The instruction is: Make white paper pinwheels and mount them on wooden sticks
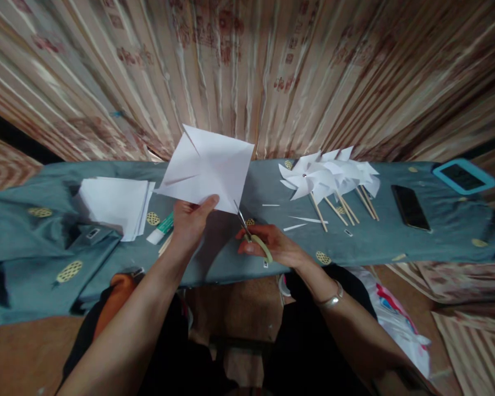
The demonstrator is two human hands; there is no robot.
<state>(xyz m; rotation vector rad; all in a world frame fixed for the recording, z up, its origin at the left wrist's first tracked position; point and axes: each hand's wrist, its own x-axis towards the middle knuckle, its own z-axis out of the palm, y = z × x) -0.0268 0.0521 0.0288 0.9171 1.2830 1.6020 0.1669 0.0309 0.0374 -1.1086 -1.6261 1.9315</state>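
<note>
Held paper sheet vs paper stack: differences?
The paper sheet is raised in the left hand; the paper stack lies on the tablecloth.
The paper sheet has slits running in from its corners; the paper stack shows none.
Both are white.

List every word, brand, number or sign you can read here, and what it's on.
No text is legible.
Curtain: red print, too blurred.
Tube: print too small.
Cloth: small white marks, too small.
Bag: red and blue print, unreadable.
Blue-framed screen: nothing readable.
</note>
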